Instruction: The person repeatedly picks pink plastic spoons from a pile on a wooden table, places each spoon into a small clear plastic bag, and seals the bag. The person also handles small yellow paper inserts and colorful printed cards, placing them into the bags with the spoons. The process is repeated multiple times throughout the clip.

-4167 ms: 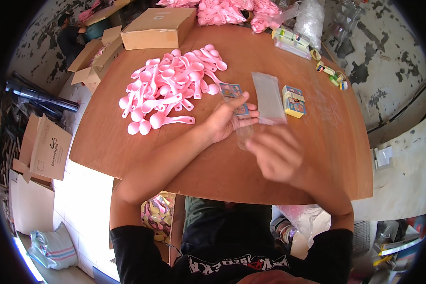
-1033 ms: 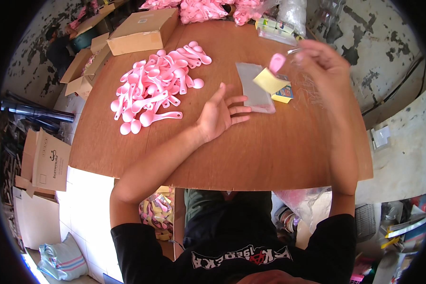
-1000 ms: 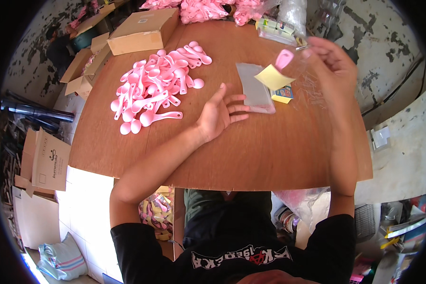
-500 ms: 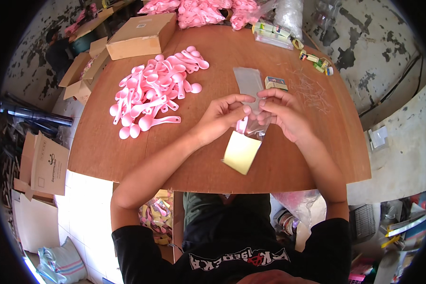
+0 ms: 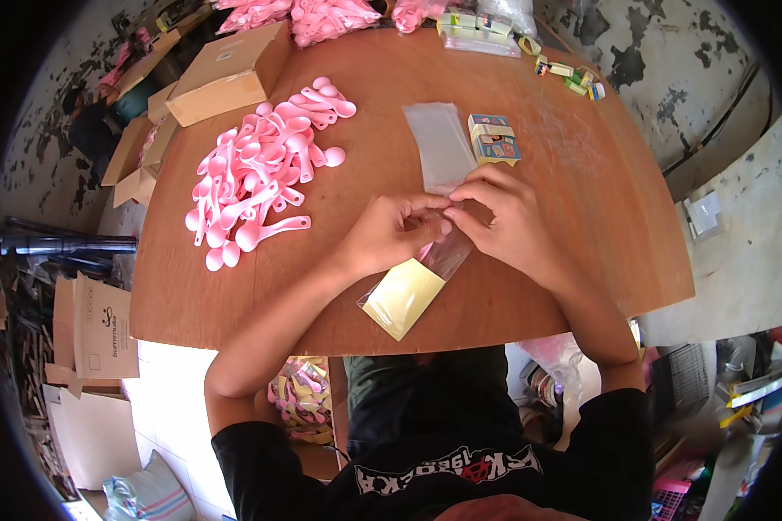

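Over the near middle of the wooden table (image 5: 321, 317), my left hand (image 5: 382, 233) and my right hand (image 5: 508, 224) meet, thumbs and fingertips pinched at the upper end of a clear plastic bag (image 5: 451, 253). In the bag's lower end lies a pale yellow card (image 5: 404, 297). A bit of a pink spoon (image 5: 423, 253) shows above the card, mostly hidden by my left hand. Just beyond my fingers is a stack of flat clear bags (image 5: 440, 143). Beside it sits a banded stack of small printed cards (image 5: 493, 139). To the left spreads a pile of pink spoons (image 5: 261, 165).
A closed cardboard box (image 5: 226, 74) stands at the far left of the table. Bagged pink spoons (image 5: 334, 17) line the back edge. Small card bundles (image 5: 573, 78) lie far right. Below the table, a box of packed spoons (image 5: 302, 395) sits by my legs. Another person (image 5: 91, 130) is far left.
My hands have come closer together and nearer to me, pinching the bag's top. The bag with the card has tilted toward the lower left. The whole view has shifted slightly.
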A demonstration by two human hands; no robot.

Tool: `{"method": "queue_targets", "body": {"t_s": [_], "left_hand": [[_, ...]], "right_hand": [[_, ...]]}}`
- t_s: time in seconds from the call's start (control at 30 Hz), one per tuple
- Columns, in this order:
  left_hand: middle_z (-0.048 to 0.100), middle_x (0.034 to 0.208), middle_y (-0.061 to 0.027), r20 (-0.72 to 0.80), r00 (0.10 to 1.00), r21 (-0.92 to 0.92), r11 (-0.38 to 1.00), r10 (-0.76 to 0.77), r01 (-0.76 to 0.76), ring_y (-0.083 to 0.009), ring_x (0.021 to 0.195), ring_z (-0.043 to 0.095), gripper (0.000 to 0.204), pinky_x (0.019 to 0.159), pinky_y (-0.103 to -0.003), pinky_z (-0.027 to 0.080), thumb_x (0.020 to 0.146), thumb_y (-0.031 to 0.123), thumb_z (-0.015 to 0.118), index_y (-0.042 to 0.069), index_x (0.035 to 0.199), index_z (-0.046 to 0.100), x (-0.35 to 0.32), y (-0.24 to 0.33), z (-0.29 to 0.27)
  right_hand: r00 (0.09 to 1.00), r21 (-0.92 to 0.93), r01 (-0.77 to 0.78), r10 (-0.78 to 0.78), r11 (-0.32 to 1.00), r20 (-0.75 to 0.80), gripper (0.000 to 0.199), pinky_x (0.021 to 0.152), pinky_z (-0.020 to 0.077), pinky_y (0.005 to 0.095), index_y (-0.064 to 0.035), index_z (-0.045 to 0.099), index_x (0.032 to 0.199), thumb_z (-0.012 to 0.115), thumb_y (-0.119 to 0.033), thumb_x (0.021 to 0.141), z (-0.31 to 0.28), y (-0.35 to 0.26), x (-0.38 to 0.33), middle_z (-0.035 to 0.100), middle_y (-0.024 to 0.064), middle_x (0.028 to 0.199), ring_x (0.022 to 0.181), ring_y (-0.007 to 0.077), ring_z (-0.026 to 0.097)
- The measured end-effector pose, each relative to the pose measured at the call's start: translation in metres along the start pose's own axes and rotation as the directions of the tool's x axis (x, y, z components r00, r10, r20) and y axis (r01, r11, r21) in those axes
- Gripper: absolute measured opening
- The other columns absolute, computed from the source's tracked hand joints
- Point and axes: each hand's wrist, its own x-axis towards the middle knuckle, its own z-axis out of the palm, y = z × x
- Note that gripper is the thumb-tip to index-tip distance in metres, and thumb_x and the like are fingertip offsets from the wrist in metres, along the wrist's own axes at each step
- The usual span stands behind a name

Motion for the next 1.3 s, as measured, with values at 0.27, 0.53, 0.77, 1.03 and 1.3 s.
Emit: {"method": "queue_targets", "body": {"t_s": [0.27, 0.53, 0.77, 1.03, 1.3], "left_hand": [[0.065, 0.075, -0.0103, 0.025, 0.996, 0.311, 0.946, 0.084, -0.087, -0.0094, 0.059, 0.056, 0.031, 0.056, -0.029, 0.047, 0.083, 0.006, 0.067, 0.000, 0.114, 0.063, -0.003, 0.015, 0.011], [0.067, 0.081, -0.0130, 0.049, 0.992, 0.306, 0.944, 0.114, -0.123, -0.0112, 0.062, 0.058, 0.037, 0.060, -0.029, 0.048, 0.081, 0.003, 0.066, 0.001, 0.117, 0.062, -0.003, 0.006, 0.013], [0.069, 0.091, -0.0040, -0.014, 0.998, -0.099, 0.993, 0.063, -0.064, -0.0047, 0.076, 0.059, 0.036, 0.067, -0.023, 0.048, 0.091, 0.001, 0.060, 0.002, 0.126, 0.056, -0.003, -0.017, 0.006], [0.068, 0.099, -0.0085, -0.101, 0.995, -0.502, 0.863, 0.008, -0.058, -0.0118, 0.081, 0.065, 0.036, 0.075, -0.026, 0.053, 0.093, 0.005, 0.058, 0.005, 0.128, 0.052, 0.001, -0.023, -0.008], [0.068, 0.090, -0.0047, -0.157, 0.986, -0.550, 0.835, -0.060, -0.037, -0.0133, 0.079, 0.067, 0.013, 0.068, -0.027, 0.054, 0.096, 0.017, 0.059, 0.006, 0.102, 0.062, -0.001, -0.017, -0.009]], "right_hand": [[0.995, -0.342, 0.027, 0.009, 0.939, 0.103, 0.003, 0.059, 0.0528, 0.0343, -0.0070, 0.067, 0.074, 0.066, -0.008, 0.072, -0.003, -0.016, -0.009, 0.063, -0.0027, 0.087, 0.080, 0.0168, 0.061], [0.973, 0.214, -0.232, 0.224, 0.949, 0.061, 0.006, 0.056, 0.0512, 0.0298, -0.0007, 0.065, 0.071, 0.068, -0.004, 0.068, -0.004, 0.002, -0.007, 0.066, 0.0076, 0.078, 0.063, 0.0178, 0.064], [0.834, 0.571, -0.469, 0.550, 0.674, 0.036, 0.006, 0.060, 0.0485, 0.0264, 0.0015, 0.065, 0.074, 0.065, -0.004, 0.078, -0.017, 0.006, 0.000, 0.065, 0.0059, 0.074, 0.070, 0.0117, 0.063], [0.865, 0.808, -0.423, 0.449, 0.410, 0.225, 0.027, 0.080, 0.0509, 0.0332, -0.0025, 0.067, 0.107, 0.064, -0.016, 0.084, -0.139, 0.128, 0.033, 0.069, 0.0122, 0.102, 0.086, 0.0196, 0.066], [0.812, 0.008, -0.583, 0.583, 0.812, -0.002, 0.035, 0.083, 0.0496, 0.0308, -0.0030, 0.068, 0.113, 0.065, -0.028, 0.088, -0.082, 0.081, 0.022, 0.071, 0.0068, 0.104, 0.097, 0.0184, 0.066]]}}
